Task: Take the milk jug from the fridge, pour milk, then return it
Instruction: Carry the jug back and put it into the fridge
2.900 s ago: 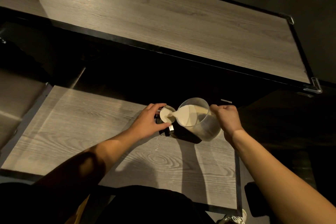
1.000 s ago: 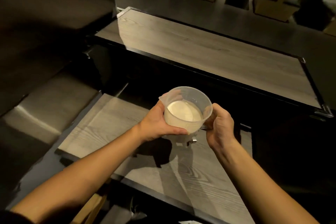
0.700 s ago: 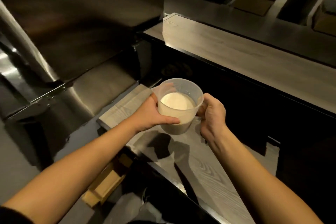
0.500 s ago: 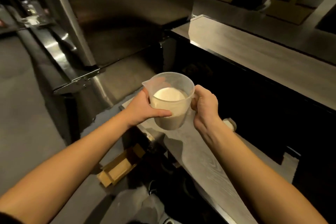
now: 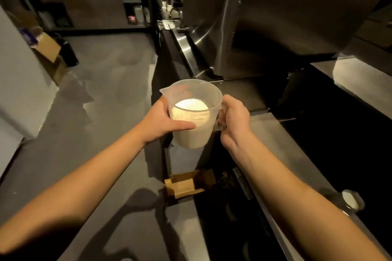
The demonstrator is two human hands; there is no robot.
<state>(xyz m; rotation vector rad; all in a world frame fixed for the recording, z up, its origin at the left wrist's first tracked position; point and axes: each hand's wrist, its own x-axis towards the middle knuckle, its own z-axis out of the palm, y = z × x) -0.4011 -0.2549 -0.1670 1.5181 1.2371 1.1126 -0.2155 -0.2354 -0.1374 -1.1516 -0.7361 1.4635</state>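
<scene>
A clear plastic milk jug (image 5: 192, 116), about half full of milk, is held upright in the air in front of me. My left hand (image 5: 163, 121) wraps around its left side, thumb across the front. My right hand (image 5: 234, 121) grips the handle on the right. The small metal cup (image 5: 351, 199) filled with milk stands on the wooden counter (image 5: 292, 154) at the lower right. The stainless steel fridge (image 5: 265, 17) rises ahead and to the right, its doors closed.
A cardboard box (image 5: 186, 183) lies on the floor below the jug, beside the counter's end. Another open box (image 5: 47, 48) leans at the far left by a wall. Grey floor (image 5: 101, 91) stretches ahead to shelves at the back.
After pouring into the cup, the jug was lifted and both hands took hold of it. I have turned left away from the counter, bringing the fridge and aisle into view.
</scene>
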